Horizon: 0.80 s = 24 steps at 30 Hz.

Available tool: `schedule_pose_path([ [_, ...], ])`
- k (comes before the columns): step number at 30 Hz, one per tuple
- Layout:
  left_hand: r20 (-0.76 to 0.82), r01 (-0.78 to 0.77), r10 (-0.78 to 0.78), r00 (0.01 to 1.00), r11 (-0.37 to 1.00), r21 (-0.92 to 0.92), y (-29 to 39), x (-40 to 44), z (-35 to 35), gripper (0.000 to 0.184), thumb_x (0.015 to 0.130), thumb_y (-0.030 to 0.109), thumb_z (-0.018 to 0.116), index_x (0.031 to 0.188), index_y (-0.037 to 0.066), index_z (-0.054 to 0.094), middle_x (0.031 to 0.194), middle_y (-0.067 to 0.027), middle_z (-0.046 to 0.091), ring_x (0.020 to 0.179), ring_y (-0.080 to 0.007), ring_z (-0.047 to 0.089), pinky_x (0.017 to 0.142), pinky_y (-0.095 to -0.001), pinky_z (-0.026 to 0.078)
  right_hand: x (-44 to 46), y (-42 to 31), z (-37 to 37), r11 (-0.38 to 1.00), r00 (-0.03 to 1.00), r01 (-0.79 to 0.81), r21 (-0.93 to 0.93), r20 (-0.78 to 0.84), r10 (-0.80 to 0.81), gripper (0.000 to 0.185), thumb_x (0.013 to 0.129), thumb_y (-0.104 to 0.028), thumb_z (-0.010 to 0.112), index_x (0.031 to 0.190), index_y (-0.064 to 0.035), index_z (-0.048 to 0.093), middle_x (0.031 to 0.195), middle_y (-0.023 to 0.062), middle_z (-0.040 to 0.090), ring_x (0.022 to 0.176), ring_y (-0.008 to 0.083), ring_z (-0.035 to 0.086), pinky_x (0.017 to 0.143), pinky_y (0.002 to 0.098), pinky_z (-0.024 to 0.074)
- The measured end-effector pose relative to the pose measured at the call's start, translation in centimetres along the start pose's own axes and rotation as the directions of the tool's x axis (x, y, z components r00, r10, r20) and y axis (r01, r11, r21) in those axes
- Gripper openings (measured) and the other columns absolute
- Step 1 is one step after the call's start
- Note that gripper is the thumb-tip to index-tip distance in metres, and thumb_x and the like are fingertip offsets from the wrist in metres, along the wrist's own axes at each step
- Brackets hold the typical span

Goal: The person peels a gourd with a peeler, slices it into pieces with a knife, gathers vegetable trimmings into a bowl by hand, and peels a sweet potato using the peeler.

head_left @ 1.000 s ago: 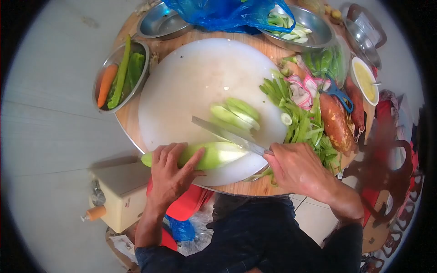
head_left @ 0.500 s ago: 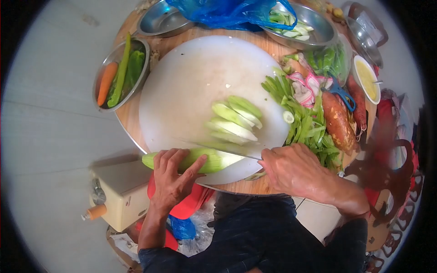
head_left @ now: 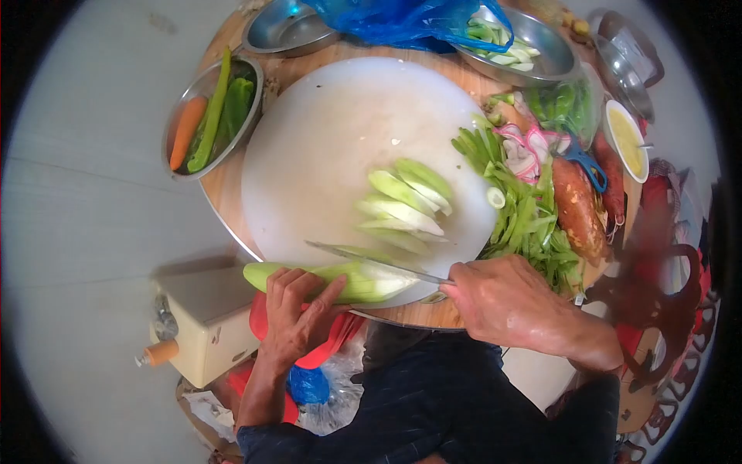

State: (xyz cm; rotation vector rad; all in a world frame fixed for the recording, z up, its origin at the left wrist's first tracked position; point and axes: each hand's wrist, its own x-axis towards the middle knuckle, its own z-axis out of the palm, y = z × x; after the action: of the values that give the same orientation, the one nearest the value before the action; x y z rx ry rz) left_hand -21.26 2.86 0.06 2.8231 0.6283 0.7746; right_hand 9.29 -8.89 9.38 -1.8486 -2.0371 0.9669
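White cutting board (head_left: pixel 325 139); left fingers (head_left: pixel 287 286) gripping green vegetable (head_left: pixel 362 284), right fingers (head_left: pixel 459 289) clenched round knife (head_left: pixel 379 263).

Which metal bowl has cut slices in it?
The top-right bowl, partly overlapped by the blue bag: pale green slices lie in it. The left bowl holds a carrot and green peppers; no other bowl shows slices.
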Motion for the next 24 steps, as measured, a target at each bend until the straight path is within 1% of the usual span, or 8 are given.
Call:
schedule_pose_path([
  [4, 0.000, 0.009, -0.009, 1.000, 1.000, -0.002, 0.1, -0.1, 0.0, 0.062, 0.068, 0.024, 0.092, 0.128, 0.019, 0.076, 0.112, -0.0030, 0.060, 0.107, -0.0265, 0.059, 0.093, -0.0458, 0.049, 0.1, 0.2, 0.7, 0.999, 0.998, -0.035, -0.009, 0.060, 0.036, 0.025, 0.101, -0.015, 0.061, 0.090, 0.0065, 0.065, 0.069, 0.0276, 0.066, 0.069, 0.0475, 0.072, 0.066, 0.0547, 0.0583],
  [6, 0.008, 0.008, -0.008, 1.000, 1.000, -0.002, -0.1, -0.3, 0.1, 0.065, 0.068, 0.024, 0.092, 0.130, 0.019, 0.074, 0.115, -0.0033, 0.062, 0.108, -0.0273, 0.059, 0.094, -0.0467, 0.049, -0.8, 0.9, 1.8, 0.987, 0.999, -0.002, -0.162, 0.042, 0.009, 0.023, 0.097, -0.015, 0.065, 0.088, 0.0068, 0.065, 0.068, 0.0275, 0.067, 0.070, 0.0461, 0.073, 0.066, 0.0541, 0.0588],
  [10, 0.008, -0.010, 0.010, 1.000, 1.000, -0.017, -0.2, 0.6, -0.7, 0.070, 0.068, 0.023, 0.093, 0.134, 0.018, 0.071, 0.118, -0.0049, 0.063, 0.109, -0.0290, 0.061, 0.094, -0.0471, 0.049, -1.2, 1.4, 0.7, 0.991, 0.986, -0.070, -0.118, 0.143, 0.086, 0.022, 0.092, -0.014, 0.067, 0.087, 0.0075, 0.064, 0.068, 0.0272, 0.067, 0.070, 0.0452, 0.074, 0.066, 0.0535, 0.0594],
  [12, 0.253, 0.163, -0.161, 0.954, 0.986, 0.014, 0.0, 2.1, -2.0, 0.075, 0.067, 0.020, 0.092, 0.137, 0.015, 0.068, 0.119, -0.0066, 0.064, 0.108, -0.0301, 0.063, 0.093, -0.0469, 0.050, -1.4, 1.6, 0.7, 0.987, 0.994, -0.054, -0.149, 0.084, 0.067, 0.021, 0.094, -0.012, 0.066, 0.087, 0.0078, 0.066, 0.069, 0.0285, 0.068, 0.070, 0.0454, 0.074, 0.066, 0.0537, 0.0594],
  [15, 0.364, 0.108, -0.101, 0.926, 0.994, 0.001, -0.9, 3.3, -2.4, 0.074, 0.067, 0.021, 0.091, 0.137, 0.013, 0.067, 0.119, -0.0080, 0.065, 0.105, -0.0301, 0.065, 0.093, -0.0464, 0.050, -0.4, 2.1, 1.2, 0.989, 0.994, -0.101, -0.108, 0.017, 0.104, 0.022, 0.097, -0.013, 0.065, 0.089, 0.0066, 0.069, 0.072, 0.0295, 0.068, 0.072, 0.0461, 0.074, 0.068, 0.0549, 0.0589],
  [19, 0.262, -0.006, -0.027, 0.965, 0.993, 0.122, -1.8, 4.6, -0.9, 0.073, 0.068, 0.021, 0.088, 0.138, 0.013, 0.067, 0.121, -0.0084, 0.065, 0.105, -0.0294, 0.065, 0.092, -0.0461, 0.050, 0.6, 3.2, 1.2, 0.990, 0.988, -0.120, -0.080, -0.109, 0.111, 0.022, 0.100, -0.014, 0.063, 0.092, 0.0056, 0.071, 0.075, 0.0294, 0.069, 0.072, 0.0474, 0.073, 0.068, 0.0553, 0.0581],
  [21, 0.119, -0.090, 0.072, 0.990, 0.983, 0.161, -2.3, 4.0, 0.6, 0.070, 0.070, 0.021, 0.086, 0.138, 0.017, 0.069, 0.122, -0.0080, 0.065, 0.109, -0.0294, 0.065, 0.093, -0.0469, 0.049, 0.7, 3.6, 1.3, 0.988, 0.978, -0.131, -0.081, -0.175, 0.115, 0.023, 0.100, -0.015, 0.065, 0.090, 0.0055, 0.069, 0.074, 0.0280, 0.069, 0.069, 0.0481, 0.071, 0.066, 0.0552, 0.0574],
  [24, 0.051, -0.058, 0.052, 0.997, 0.991, 0.121, -1.5, 2.7, 1.0, 0.067, 0.070, 0.022, 0.086, 0.135, 0.023, 0.072, 0.121, -0.0070, 0.065, 0.112, -0.0290, 0.065, 0.094, -0.0480, 0.048, 0.1, 3.3, 0.4, 0.995, 0.976, -0.096, -0.037, -0.200, 0.087, 0.026, 0.102, -0.017, 0.065, 0.088, 0.0046, 0.067, 0.072, 0.0265, 0.068, 0.068, 0.0474, 0.071, 0.064, 0.0546, 0.0570],
])
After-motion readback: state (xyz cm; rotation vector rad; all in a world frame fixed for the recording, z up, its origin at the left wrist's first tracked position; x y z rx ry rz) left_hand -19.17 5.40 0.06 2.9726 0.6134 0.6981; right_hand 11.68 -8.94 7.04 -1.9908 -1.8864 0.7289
